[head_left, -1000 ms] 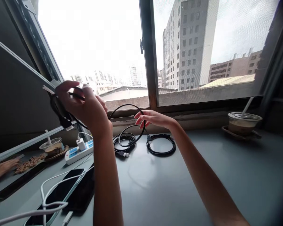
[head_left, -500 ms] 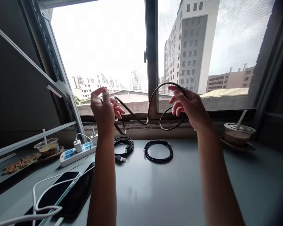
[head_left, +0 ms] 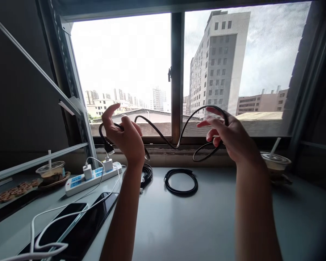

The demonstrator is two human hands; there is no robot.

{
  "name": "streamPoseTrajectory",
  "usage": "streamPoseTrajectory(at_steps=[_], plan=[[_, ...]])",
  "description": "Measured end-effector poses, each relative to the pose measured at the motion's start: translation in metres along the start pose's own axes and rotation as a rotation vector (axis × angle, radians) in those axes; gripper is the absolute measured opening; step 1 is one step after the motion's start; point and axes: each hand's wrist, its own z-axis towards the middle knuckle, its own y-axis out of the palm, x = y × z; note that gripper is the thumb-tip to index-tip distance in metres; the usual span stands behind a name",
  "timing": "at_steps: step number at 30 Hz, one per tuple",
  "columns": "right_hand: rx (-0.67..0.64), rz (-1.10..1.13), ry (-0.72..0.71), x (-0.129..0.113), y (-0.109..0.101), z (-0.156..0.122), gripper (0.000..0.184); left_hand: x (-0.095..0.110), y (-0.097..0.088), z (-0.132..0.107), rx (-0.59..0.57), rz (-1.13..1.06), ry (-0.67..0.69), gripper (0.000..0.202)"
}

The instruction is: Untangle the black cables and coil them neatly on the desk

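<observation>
Two cups (head_left: 50, 170) (head_left: 275, 161) hold brown drink; left grip (head_left: 126, 139) pinches black cable (head_left: 163, 136), right grip (head_left: 233, 137) curls round it.

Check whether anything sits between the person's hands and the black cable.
Nothing visible does. The left hand grips the black cable, which loops round the right hand, both raised above the desk. A coiled cable lies there, apart.

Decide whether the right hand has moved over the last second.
Yes. The right hand rose and went right, away from the coiled cable on the desk.

Three cables (head_left: 176, 147) (head_left: 181, 182) (head_left: 148, 173), two phones (head_left: 60, 226) (head_left: 95, 214), two cups (head_left: 50, 170) (head_left: 275, 161) — one power strip (head_left: 78, 181).
</observation>
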Motion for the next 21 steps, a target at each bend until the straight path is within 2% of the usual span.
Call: streamPoseTrajectory(at_steps=[3,7,13,17,21], plan=[[-0.164,-0.063,0.012,-0.002,0.007,-0.006,0.049,-0.005,0.003,0.000,-0.038,-0.041,-0.032,0.025],[-0.308,-0.079,0.047,-0.005,0.012,-0.011,0.056,-0.009,0.004,0.000,-0.250,-0.008,-0.126,0.035],[-0.526,-0.083,0.077,-0.010,0.021,-0.016,0.068,-0.004,0.006,-0.007,-0.559,0.158,-0.220,0.055],[-0.589,-0.108,0.080,-0.008,0.028,-0.017,0.074,-0.008,0.012,-0.015,-0.664,0.159,-0.282,0.069],[-0.630,-0.128,0.066,-0.006,0.026,-0.016,0.072,-0.014,0.017,-0.019,-0.776,0.063,-0.447,0.078]])
